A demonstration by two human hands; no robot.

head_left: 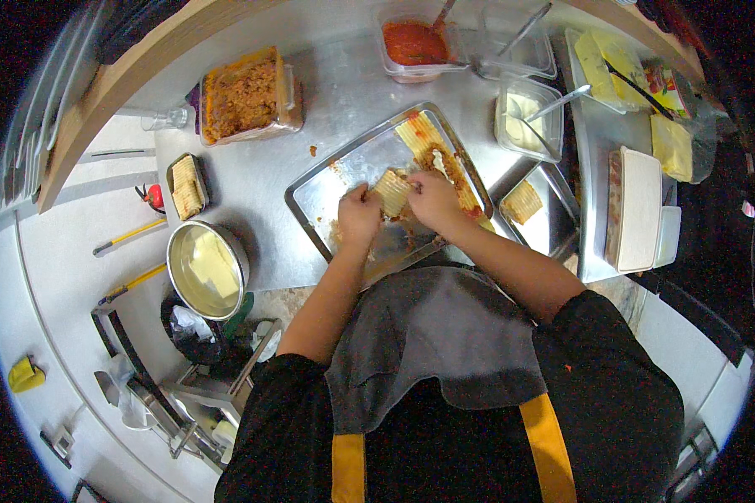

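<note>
Over a metal baking tray (306, 189), my left hand (360, 218) and my right hand (435, 203) grip a pale ridged pasta sheet (390, 194) by its two sides. Both hands have their fingers closed on its edges. Along the tray's right side runs a strip of layered food, with a ridged pasta piece (421, 136) at its far end and brown meat sauce and dabs of white on the part nearer me. Smears of sauce and crumbs mark the tray's bare metal. What lies directly beneath the held sheet is partly hidden.
A tub of minced meat sauce (242, 96) stands far left, and tubs of red sauce (414, 44) and white cream (524, 126) far right. At left are a small pan of ridged pasta (184, 189) and a steel pot (174, 267) with pale sheets. Another tray (559, 236) sits right.
</note>
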